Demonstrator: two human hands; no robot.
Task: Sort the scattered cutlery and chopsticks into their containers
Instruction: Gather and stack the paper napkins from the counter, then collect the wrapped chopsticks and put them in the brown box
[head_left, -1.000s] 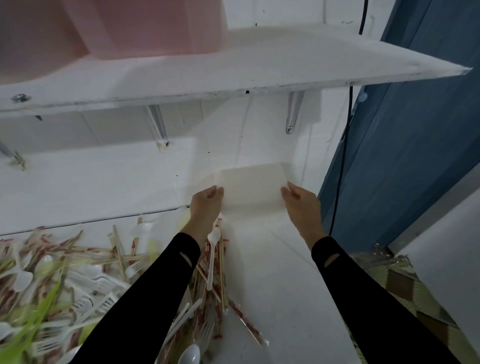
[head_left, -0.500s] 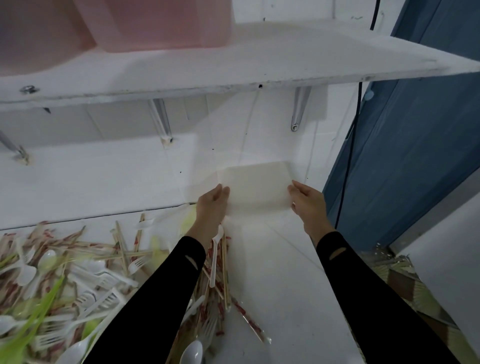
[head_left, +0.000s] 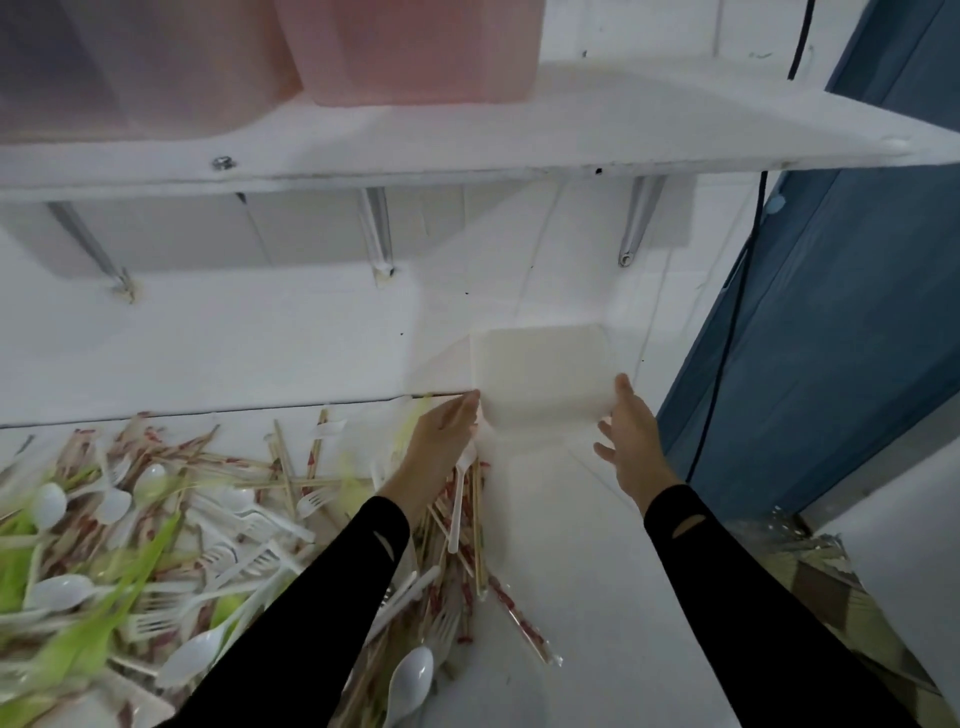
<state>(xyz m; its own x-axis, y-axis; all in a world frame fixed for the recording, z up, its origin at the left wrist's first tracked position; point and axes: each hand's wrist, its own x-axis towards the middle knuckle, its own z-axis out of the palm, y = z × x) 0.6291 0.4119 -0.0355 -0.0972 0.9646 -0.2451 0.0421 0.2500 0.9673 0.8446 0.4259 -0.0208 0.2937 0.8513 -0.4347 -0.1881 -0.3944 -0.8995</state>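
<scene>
Head view: a person in black sleeves (head_left: 322, 613) reaches both arms toward the far wall. A white, square plastic container (head_left: 540, 371) sits at the far edge of the white tabletop (head_left: 582, 597), against that wall. The left hand (head_left: 441, 441) lies with its fingers (head_left: 465, 410) straight, their tips touching the container's near left corner. The right hand (head_left: 631, 441) is just beside the container's right side, with fingers (head_left: 623, 389) spread and loose, gripping nothing.

The scattered cutlery (head_left: 171, 561) covers the left part of the tabletop in a loose heap. It is made up of white plastic forks (head_left: 311, 501), white spoons (head_left: 49, 506), blurred green pieces (head_left: 78, 649) and wrapped chopsticks (head_left: 291, 467). One white spoon (head_left: 457, 509) lies along the heap's right edge, just beside the left wrist, and another (head_left: 415, 675) lies nearer.

A white shelf (head_left: 571, 124) on metal brackets (head_left: 376, 234) carries pink tubs (head_left: 415, 52) overhead. A blue panel (head_left: 831, 364) stands to the right, and a black cable (head_left: 724, 364) hangs in front of it.
</scene>
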